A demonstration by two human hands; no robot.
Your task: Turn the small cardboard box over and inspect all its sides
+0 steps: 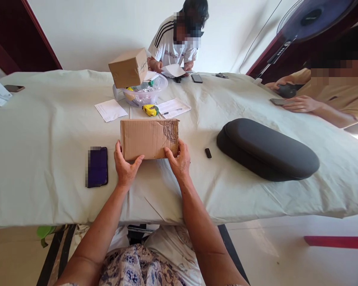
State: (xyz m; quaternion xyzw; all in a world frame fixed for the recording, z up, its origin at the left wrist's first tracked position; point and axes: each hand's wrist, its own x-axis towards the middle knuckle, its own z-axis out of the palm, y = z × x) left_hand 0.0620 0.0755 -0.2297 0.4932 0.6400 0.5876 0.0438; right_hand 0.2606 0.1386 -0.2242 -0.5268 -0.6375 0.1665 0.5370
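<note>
Tablecloth point(68, 119) spreads wide on our left, our best room for a sideways swing, with just a dark purple phone point(99, 167) lying near the work. Next up, our left hand point(125, 167), curled round the left end of the cardboard box point(147, 139), thumb at its lower edge. And there it is, front and centre, broad face towards us! Hold secured at both ends, that part's done, we'd judge; no opening shows on this face, so opening it, if wanted, would be left. Does its underside touch the cloth? We can't tell. Just beyond its top edge sits a yellow tape measure point(150, 110), unheld, so forward room looks tight, plastic basin point(146, 96) and second carton point(127, 71) behind. Over to our right hand point(179, 161), closed on the box's right end, thumb on the face. Past it, a little black piece point(208, 153), a gap, then a big dark case point(268, 149) walling off that side.
</note>
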